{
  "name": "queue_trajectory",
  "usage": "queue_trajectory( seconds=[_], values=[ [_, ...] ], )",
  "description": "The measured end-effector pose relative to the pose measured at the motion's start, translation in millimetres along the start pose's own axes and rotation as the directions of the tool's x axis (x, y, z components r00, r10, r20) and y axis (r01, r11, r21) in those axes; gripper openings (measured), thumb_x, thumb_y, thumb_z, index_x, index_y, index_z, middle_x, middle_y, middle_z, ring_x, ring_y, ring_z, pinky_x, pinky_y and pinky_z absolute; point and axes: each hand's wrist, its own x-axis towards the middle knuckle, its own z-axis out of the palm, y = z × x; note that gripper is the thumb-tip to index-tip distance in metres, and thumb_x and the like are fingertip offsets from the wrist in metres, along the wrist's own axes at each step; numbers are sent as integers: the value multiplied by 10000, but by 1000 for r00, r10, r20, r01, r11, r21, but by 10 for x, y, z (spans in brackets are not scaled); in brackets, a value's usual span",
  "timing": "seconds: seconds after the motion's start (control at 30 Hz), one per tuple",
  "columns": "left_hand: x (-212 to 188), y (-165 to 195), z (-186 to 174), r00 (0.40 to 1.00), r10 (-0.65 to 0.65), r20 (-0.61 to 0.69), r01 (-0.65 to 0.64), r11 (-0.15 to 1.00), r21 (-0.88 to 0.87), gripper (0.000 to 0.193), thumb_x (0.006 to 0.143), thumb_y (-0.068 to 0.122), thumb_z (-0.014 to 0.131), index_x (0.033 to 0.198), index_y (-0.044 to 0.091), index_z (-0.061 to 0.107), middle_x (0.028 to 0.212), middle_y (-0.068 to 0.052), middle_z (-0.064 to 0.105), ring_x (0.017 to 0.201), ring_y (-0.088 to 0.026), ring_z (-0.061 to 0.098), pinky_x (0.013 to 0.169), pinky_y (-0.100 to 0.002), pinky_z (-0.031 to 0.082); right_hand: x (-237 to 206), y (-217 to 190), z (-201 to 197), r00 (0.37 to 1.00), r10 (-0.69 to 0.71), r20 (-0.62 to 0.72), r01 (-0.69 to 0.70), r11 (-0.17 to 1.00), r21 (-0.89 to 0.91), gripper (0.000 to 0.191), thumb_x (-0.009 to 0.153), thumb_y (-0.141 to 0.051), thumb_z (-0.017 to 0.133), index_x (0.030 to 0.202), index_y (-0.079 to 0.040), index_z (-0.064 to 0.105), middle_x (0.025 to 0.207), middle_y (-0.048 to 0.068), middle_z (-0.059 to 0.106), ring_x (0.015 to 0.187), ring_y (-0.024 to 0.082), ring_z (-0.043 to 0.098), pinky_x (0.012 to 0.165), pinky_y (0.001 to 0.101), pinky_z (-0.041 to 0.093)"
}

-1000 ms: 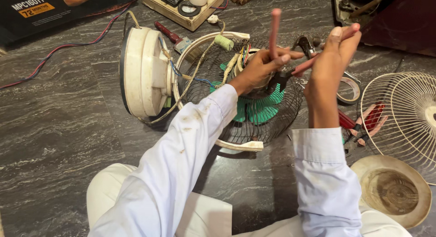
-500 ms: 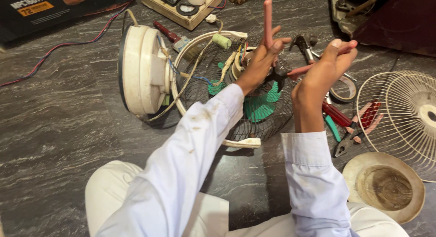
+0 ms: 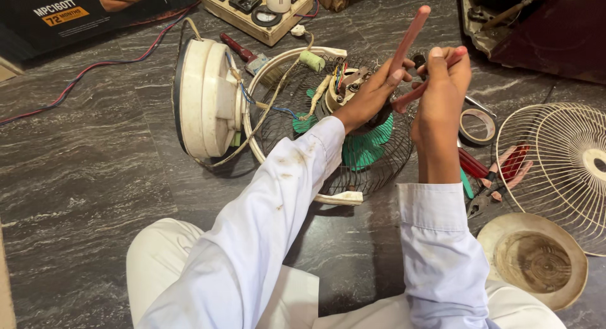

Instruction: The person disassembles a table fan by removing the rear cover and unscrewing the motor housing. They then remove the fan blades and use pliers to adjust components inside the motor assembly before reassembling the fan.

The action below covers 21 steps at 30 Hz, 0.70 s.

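My left hand point(image 3: 372, 92) and my right hand point(image 3: 442, 92) are raised together over a dismantled fan on the floor. Each hand grips one red handle of a pair of pliers point(image 3: 410, 35); the left handle sticks up, the right one runs under my right fingers. The pliers' jaws are hidden behind my hands, near the fan motor point(image 3: 347, 83) with its coloured wires. Below lies the wire fan guard point(image 3: 284, 124) with green blades point(image 3: 366, 149). A cream fan base point(image 3: 205, 99) lies on its side to the left.
A second wire guard point(image 3: 555, 158) lies at the right, with a round cream cover point(image 3: 533, 259) below it. Red-handled tools point(image 3: 499, 168) and a tape roll point(image 3: 478, 126) sit beside my right arm. An extension board point(image 3: 259, 7) and red cables point(image 3: 95, 67) lie at the back.
Both hands have stayed raised over the fan motor with the pliers, and the handles have tilted slightly. The camera view has shifted a little.
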Motion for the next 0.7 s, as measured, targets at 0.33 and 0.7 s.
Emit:
queue_trajectory(
  seconds=[0.33, 0.7],
  values=[
    [-48, 62, -17, 999, -38, 34, 31, 983, 179, 941, 888, 835, 529, 1449, 98, 364, 1321, -164, 571, 1255, -250, 595, 988, -416, 539, 50, -75, -25, 963, -164, 215, 207, 958, -196, 593, 1007, -185, 629, 1491, 1, 343, 1464, 188, 367, 1333, 269, 470, 1056, 400, 488],
    [-72, 201, 3, 990, -136, 44, 109, 918, 380, 901, 913, 873, 183, 1147, 109, 600, 1075, -143, 687, 1075, -276, 642, 1023, -453, 432, 201, -52, -38, 919, -123, 376, 70, 986, 153, 580, 947, -256, 612, 1391, 94, 481, 1210, 178, 586, 1183, 292, 623, 1061, 406, 537]
  ],
)
